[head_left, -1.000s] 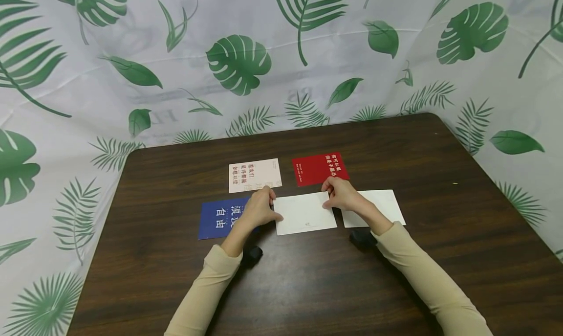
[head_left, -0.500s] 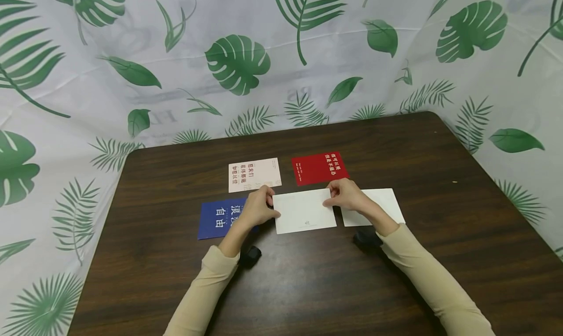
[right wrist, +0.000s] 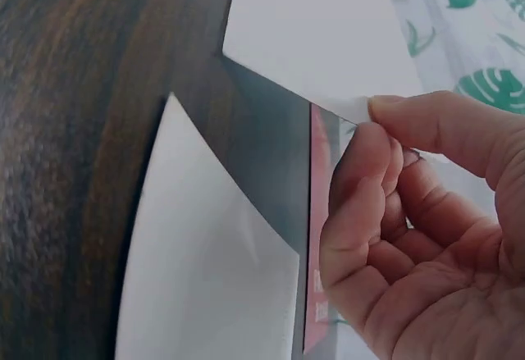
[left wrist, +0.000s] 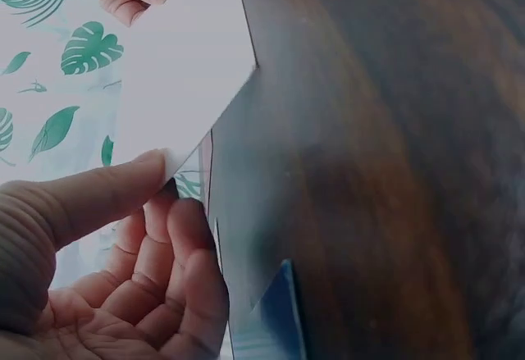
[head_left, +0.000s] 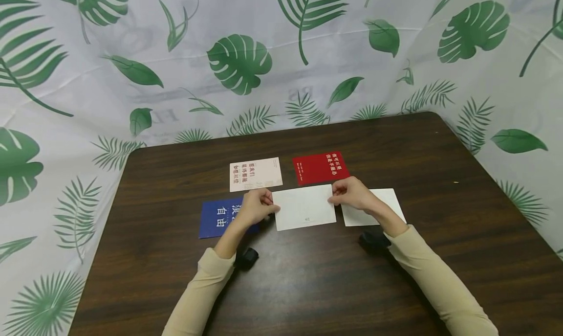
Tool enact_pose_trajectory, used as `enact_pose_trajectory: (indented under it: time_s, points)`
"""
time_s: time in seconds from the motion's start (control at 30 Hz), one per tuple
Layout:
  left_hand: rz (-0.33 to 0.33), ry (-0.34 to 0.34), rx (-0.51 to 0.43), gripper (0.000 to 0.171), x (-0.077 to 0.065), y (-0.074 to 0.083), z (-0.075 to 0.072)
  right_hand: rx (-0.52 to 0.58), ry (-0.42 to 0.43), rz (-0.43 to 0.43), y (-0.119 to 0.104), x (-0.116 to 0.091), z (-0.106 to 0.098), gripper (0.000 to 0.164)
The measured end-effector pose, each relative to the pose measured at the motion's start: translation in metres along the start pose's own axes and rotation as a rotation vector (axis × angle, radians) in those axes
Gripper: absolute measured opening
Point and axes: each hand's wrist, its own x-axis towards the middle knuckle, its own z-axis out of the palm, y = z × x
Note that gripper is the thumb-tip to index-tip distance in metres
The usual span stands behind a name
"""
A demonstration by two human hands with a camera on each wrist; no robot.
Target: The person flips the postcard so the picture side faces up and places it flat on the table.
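Note:
A blank white card (head_left: pixel 304 208) with a tiny print near its lower edge is stretched between both hands. My left hand (head_left: pixel 255 209) pinches its left edge between thumb and fingers, and my right hand (head_left: pixel 354 195) pinches the right edge. In the left wrist view the thumb (left wrist: pixel 115 188) lies flat on the card's face, the fingers curled behind. The right wrist view shows the same kind of pinch, thumb (right wrist: pixel 426 122) on the face. The card is tilted up, its lower corner standing off the wood in both wrist views.
On the dark wooden table (head_left: pixel 299 287) lie a blue card (head_left: pixel 213 223) under the left forearm, a pale pink card (head_left: pixel 259 172) and a red card (head_left: pixel 316 167) farther back. A second white card (head_left: pixel 387 204) lies below the right hand. A leaf-print curtain (head_left: pixel 176 91) hangs behind.
The white card has risen slightly and its near edge has moved away from me. My right hand has slid from its top edge area to its right edge.

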Motion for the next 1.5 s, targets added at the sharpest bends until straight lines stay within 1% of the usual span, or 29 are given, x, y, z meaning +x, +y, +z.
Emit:
enact_pose_trajectory:
  time_s: [0.13,0.27,0.47,0.67,0.9,0.97,1.0,1.1,1.17,1.23,1.33,1.4,1.5]
  points:
    - [0.011,0.035,-0.063,0.015,0.0,0.002,-0.002,0.049,0.01,-0.02,-0.001,0.0,-0.002,0.013]
    - [0.022,0.066,-0.118,0.012,0.001,0.003,-0.003,0.091,0.059,-0.04,-0.002,0.0,-0.003,0.011]
    - [0.016,0.106,-0.15,0.011,0.002,0.004,-0.004,0.145,0.12,-0.074,-0.005,0.0,-0.003,0.01]
    - [0.024,0.144,-0.2,0.011,0.002,0.004,-0.006,0.213,0.14,-0.089,-0.007,-0.001,-0.002,0.014]
    - [0.025,0.161,-0.241,0.01,0.002,0.005,-0.009,0.233,0.156,-0.132,-0.006,0.001,-0.003,0.014]
    - [0.036,0.17,-0.255,0.011,0.001,0.005,-0.01,0.238,0.162,-0.139,-0.007,0.001,-0.003,0.014]
    - [0.038,0.173,-0.263,0.011,0.001,0.005,-0.01,0.242,0.164,-0.142,-0.007,0.001,-0.003,0.014]
    - [0.065,0.177,-0.285,0.011,-0.005,0.018,-0.016,0.254,0.163,-0.15,-0.008,0.0,-0.003,0.015]
    - [0.084,0.18,-0.308,0.011,-0.007,0.02,-0.018,0.26,0.16,-0.156,-0.008,-0.001,-0.003,0.015]
    - [0.096,0.179,-0.324,0.011,-0.011,0.028,-0.022,0.268,0.156,-0.164,-0.009,-0.002,-0.003,0.016]
    - [0.095,0.169,-0.345,0.011,-0.012,0.027,-0.024,0.274,0.149,-0.163,-0.009,-0.002,-0.003,0.016]
    - [0.087,0.155,-0.341,0.011,-0.016,0.032,-0.028,0.28,0.142,-0.158,-0.009,-0.002,-0.004,0.017]
    - [0.07,0.129,-0.351,0.011,-0.012,0.02,-0.026,0.288,0.127,-0.161,-0.008,-0.002,-0.004,0.017]
